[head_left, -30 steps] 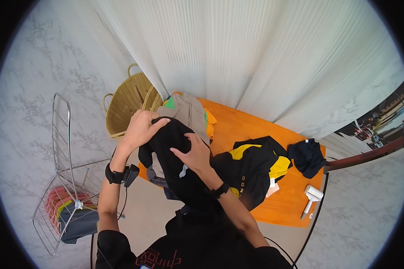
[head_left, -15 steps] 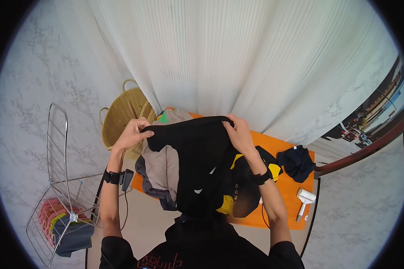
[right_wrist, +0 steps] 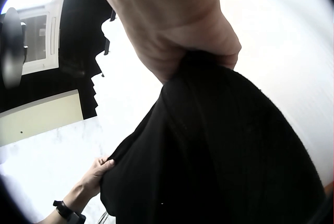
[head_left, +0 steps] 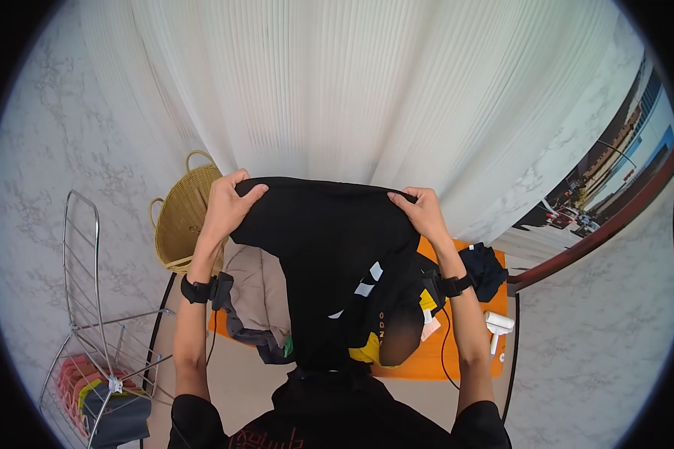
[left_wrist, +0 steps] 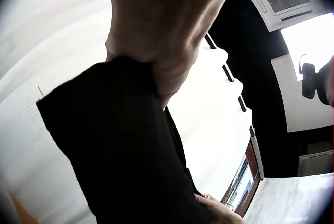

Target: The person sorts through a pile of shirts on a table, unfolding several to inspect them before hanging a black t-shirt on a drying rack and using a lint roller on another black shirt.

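A black T-shirt [head_left: 329,224] with white print near its middle hangs spread between both hands. My left hand [head_left: 228,206] pinches its upper left corner, thumb in front and fingers behind. At the upper right corner my right hand [head_left: 425,213] pinches it the same way, so the top edge runs nearly straight across. In the left wrist view the black cloth [left_wrist: 125,146] falls from the left hand, whose fingertips are hidden. The right wrist view has the cloth [right_wrist: 209,146] dropping in folds below the right hand [right_wrist: 193,41].
Behind the shirt stands an orange table [head_left: 404,359] with a beige and grey pile [head_left: 258,280], a black-and-yellow garment [head_left: 367,348], a dark bundle [head_left: 483,271] and a white lint roller [head_left: 498,323]. A wicker basket [head_left: 180,224] and metal rack [head_left: 86,299] are at left; a curtain [head_left: 314,90] hangs behind.
The right hand has moved from the shirt's middle out to its upper right corner. Both hands have spread apart and lifted, and the bunched shirt is now stretched wide.
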Demonstrator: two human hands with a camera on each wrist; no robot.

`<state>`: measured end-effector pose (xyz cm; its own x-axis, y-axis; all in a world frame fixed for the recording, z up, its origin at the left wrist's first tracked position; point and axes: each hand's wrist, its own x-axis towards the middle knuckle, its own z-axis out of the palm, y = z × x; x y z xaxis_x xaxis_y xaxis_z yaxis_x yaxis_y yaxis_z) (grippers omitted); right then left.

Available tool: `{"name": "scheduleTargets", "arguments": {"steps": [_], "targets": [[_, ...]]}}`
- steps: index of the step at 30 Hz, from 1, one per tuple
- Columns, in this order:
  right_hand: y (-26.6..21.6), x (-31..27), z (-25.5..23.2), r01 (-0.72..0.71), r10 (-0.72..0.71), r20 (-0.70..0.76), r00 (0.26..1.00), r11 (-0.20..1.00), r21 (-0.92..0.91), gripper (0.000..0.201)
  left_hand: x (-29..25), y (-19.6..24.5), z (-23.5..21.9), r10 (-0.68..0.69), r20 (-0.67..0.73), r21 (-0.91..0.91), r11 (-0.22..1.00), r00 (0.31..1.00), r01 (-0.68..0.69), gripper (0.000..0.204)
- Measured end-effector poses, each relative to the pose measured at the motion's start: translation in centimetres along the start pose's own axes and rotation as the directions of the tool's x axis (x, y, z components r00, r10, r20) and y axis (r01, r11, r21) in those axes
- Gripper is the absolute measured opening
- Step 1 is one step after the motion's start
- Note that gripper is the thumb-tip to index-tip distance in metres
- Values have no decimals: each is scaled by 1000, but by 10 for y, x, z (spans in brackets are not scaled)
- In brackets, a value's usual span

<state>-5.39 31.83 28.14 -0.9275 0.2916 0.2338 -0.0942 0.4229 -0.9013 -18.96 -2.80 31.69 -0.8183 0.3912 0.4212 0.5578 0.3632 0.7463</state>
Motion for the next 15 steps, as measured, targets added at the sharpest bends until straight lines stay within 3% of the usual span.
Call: {"name": "scheduleTargets", "arguments": {"steps": [2,4,8,10,14,15], "targets": [[1,-3,-6,-8,8,3,1000,1000,-6,24,6,-3,-6,17,41,12,1000,999,-18,33],[1,-5,-10,3,-3,2,1000,1000,31,23,10,-9,-9,13,199,-246,969,980,38,32],[2,-8,-13,17,-18,19,1000,998,54,24,8,-1,-14,-28,299,-445,880,954,166,29],[1,-9,-12,17,-16,-2,1000,996,89,27,5,-3,-9,-78,200,-600,778,977,185,26],[0,-11,-12,24,-24,-7,1000,994,106,27,0,-5,3,-159,45,-511,845,986,160,25],[0,-11,-12,19,-18,-10,1000,996,92,27,0,-9,7,-148,-61,-429,897,987,108,26]]}}
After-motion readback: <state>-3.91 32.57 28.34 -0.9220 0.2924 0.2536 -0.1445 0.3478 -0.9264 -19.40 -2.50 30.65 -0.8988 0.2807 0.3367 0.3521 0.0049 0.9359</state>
